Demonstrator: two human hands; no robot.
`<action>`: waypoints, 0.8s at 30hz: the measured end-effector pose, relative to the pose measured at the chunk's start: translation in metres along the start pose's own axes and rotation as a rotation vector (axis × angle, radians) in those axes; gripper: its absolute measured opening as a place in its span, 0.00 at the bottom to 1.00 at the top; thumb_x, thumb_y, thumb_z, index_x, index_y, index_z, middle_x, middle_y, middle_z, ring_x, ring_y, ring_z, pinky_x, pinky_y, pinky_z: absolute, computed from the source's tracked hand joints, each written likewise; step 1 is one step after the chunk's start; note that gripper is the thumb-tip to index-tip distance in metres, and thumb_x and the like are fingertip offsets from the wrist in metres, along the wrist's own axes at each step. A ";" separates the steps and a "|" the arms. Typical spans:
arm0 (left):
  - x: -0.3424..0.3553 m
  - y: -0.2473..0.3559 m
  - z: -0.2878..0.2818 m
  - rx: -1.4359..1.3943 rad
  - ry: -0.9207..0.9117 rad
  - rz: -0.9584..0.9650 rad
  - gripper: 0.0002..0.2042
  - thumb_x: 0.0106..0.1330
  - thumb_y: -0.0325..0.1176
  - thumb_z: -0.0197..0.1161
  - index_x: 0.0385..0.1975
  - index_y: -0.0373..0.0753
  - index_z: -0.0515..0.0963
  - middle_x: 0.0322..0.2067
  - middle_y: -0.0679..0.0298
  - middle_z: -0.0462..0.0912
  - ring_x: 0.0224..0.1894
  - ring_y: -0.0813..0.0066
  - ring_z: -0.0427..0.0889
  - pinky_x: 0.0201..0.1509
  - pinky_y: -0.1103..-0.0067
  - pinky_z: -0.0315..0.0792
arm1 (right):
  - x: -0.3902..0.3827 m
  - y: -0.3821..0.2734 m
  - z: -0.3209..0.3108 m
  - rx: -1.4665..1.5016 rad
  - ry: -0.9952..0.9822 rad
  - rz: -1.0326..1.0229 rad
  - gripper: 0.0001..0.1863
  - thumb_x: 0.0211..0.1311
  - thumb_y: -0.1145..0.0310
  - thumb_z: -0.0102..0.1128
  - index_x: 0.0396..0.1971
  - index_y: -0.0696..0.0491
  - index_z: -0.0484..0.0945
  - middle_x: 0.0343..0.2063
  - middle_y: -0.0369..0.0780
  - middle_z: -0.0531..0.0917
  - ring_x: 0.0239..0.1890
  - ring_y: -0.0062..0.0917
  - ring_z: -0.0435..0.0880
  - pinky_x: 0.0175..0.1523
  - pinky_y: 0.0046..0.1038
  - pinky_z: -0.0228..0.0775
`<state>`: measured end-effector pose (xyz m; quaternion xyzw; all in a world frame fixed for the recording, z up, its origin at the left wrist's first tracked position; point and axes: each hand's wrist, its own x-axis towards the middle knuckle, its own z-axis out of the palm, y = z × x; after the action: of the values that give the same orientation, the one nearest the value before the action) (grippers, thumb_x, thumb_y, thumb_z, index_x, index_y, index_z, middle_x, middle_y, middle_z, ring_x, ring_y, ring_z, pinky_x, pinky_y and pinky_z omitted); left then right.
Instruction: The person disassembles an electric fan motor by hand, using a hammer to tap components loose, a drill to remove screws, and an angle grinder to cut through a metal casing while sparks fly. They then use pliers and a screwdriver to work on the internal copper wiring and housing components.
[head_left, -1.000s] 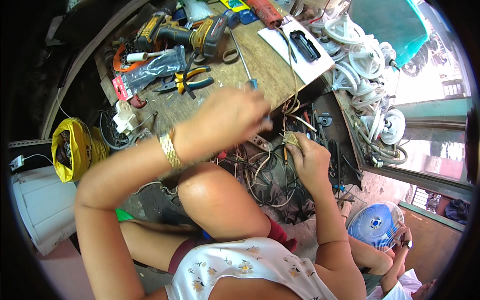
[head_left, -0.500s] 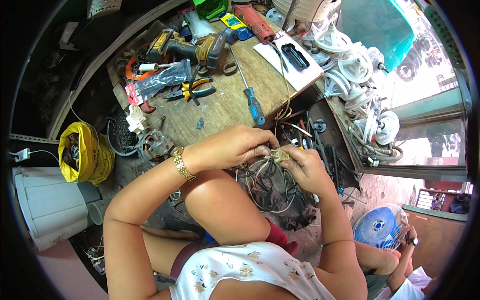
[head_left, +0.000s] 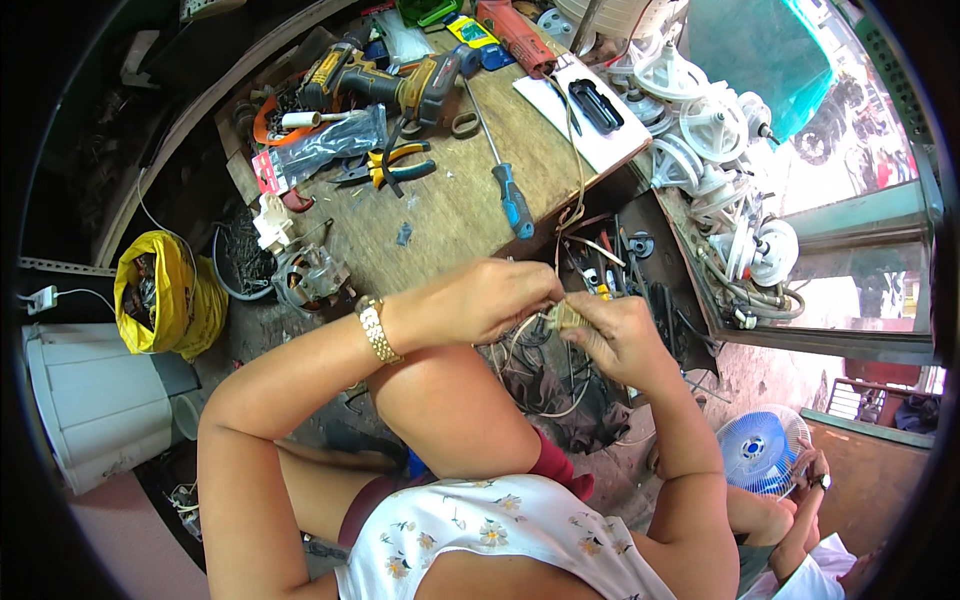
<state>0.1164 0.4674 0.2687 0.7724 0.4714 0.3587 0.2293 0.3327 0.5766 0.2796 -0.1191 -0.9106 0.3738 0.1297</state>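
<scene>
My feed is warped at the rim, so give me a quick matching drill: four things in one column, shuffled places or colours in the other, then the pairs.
1. small pale part
2. screwdriver
3. bag
4. fan

A. yellow, near the white bin
B. held in the right hand
C. blue, at lower right
D. lying on the wooden bench

Pairs: 1-B, 2-D, 3-A, 4-C

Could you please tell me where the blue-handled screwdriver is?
In the head view's upper middle, the blue-handled screwdriver lies on the wooden tabletop, with pliers to its left and a white board to its right.
</scene>
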 end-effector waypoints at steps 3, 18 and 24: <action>-0.002 -0.012 -0.023 0.223 -0.140 -0.159 0.11 0.62 0.30 0.61 0.44 0.40 0.76 0.36 0.57 0.81 0.39 0.55 0.82 0.40 0.67 0.76 | 0.013 -0.003 0.006 -0.248 -0.192 0.170 0.15 0.59 0.63 0.63 0.39 0.59 0.79 0.22 0.46 0.82 0.26 0.44 0.82 0.30 0.38 0.72; 0.099 -0.202 -0.108 0.914 0.252 -0.267 0.24 0.55 0.36 0.67 0.52 0.41 0.71 0.51 0.62 0.75 0.56 0.59 0.74 0.54 0.62 0.73 | 0.014 0.279 0.263 -0.801 -0.315 0.264 0.09 0.60 0.66 0.50 0.31 0.46 0.81 0.27 0.36 0.85 0.31 0.31 0.86 0.33 0.35 0.73; 0.132 -0.262 -0.097 1.055 0.228 -0.208 0.31 0.51 0.27 0.63 0.60 0.43 0.67 0.58 0.62 0.70 0.63 0.58 0.68 0.54 0.60 0.72 | 0.032 0.257 0.275 -0.775 -0.509 0.417 0.14 0.58 0.66 0.54 0.44 0.45 0.81 0.34 0.35 0.85 0.37 0.27 0.86 0.36 0.33 0.71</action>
<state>-0.0668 0.7048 0.1937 0.6883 0.6828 0.1307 -0.2072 0.2437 0.5858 -0.0878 -0.2432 -0.9420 0.0436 -0.2272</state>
